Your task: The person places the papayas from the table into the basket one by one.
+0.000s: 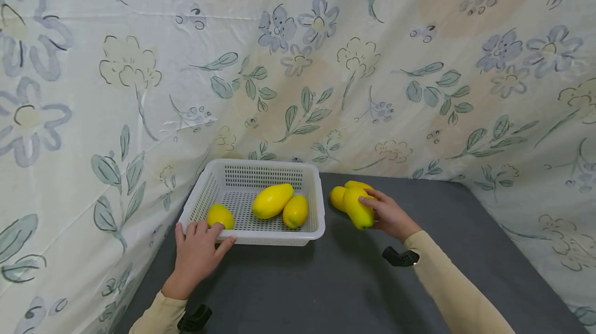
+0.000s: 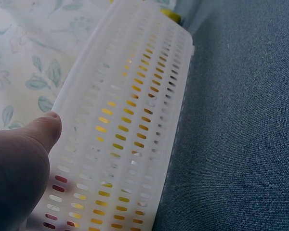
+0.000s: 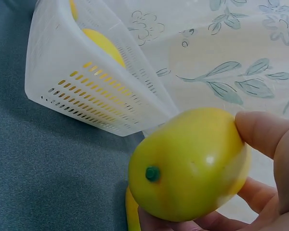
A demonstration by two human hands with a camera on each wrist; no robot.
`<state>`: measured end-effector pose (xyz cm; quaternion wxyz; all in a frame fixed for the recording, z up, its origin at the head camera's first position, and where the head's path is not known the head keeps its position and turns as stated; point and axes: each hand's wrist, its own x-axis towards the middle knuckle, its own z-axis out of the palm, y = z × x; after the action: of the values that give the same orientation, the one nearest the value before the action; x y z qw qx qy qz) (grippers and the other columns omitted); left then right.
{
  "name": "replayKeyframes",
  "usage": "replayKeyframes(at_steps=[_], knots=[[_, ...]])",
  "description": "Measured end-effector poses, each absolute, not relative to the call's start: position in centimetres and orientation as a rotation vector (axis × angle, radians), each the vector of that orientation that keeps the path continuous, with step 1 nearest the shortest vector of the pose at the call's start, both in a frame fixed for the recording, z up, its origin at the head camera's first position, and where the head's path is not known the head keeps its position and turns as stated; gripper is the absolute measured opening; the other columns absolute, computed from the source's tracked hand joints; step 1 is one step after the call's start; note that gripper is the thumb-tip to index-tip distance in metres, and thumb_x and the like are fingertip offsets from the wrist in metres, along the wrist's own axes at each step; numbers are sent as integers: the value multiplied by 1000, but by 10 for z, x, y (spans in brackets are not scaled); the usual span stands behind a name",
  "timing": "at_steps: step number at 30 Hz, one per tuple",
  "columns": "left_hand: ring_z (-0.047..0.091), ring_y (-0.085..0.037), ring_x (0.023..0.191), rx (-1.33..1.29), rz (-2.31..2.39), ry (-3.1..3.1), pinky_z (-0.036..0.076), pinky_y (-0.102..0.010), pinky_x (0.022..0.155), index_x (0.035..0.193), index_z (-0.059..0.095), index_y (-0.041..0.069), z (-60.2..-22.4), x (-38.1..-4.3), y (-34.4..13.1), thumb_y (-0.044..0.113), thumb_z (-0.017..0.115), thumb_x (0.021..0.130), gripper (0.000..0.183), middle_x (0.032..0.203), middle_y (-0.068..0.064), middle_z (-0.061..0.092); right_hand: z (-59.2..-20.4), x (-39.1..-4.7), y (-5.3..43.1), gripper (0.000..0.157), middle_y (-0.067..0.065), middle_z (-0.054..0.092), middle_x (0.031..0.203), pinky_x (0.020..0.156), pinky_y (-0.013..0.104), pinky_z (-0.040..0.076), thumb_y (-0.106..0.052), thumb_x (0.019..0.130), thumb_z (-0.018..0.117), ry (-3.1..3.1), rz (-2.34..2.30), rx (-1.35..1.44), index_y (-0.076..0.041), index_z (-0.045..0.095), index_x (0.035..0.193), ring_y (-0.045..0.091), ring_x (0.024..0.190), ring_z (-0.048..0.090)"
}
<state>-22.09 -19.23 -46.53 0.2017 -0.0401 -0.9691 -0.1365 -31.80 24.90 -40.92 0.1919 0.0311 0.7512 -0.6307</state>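
Observation:
My right hand (image 1: 393,216) grips a yellow mango (image 1: 358,209), thumb on one side and fingers under the other. Its small green stem end faces the camera in the right wrist view, where the mango (image 3: 190,163) fills the lower middle. On the near left rim of a white plastic basket (image 1: 274,237), my left hand (image 1: 197,254) holds on, fingers over the edge inside and thumb against the outer wall. Inside lie a mango (image 1: 220,215) by the left fingers, a larger mango (image 1: 272,201) and another mango (image 1: 295,212) at the right.
Two more mangoes, one at the left (image 1: 337,198) and one behind (image 1: 357,184), are partly hidden by the held mango, right of the basket. A dark grey table (image 1: 298,287) lies underneath. Flower-patterned cloth (image 1: 298,65) hangs behind and along the sides.

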Motion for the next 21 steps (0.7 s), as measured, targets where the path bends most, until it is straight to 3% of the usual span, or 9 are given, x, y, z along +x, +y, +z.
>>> replayKeyframes(at_steps=[7,17,21], knots=[[50,-48,112,-113,-384,-2708,19,-79,110,111,70,8,-466,-221,-193,43,73,92,39,102,-22,61,-403,-318,249,80,25,20,165,113,60,43,-39,107,51,2101,-1807,113,-11,3,165,44,142,41],[50,-48,112,-117,-390,-2704,17,-79,110,111,70,8,-467,-221,-193,42,73,92,39,101,-22,60,-399,-317,253,78,22,23,164,104,49,52,-41,107,51,2121,-1822,95,-10,8,164,38,137,46],[50,-48,111,-119,-394,-2700,17,-79,110,110,70,8,-467,-220,-193,42,73,92,39,101,-22,60,-398,-316,253,79,22,23,164,108,53,49,-41,107,51,2123,-1826,89,-10,7,164,39,138,44]])
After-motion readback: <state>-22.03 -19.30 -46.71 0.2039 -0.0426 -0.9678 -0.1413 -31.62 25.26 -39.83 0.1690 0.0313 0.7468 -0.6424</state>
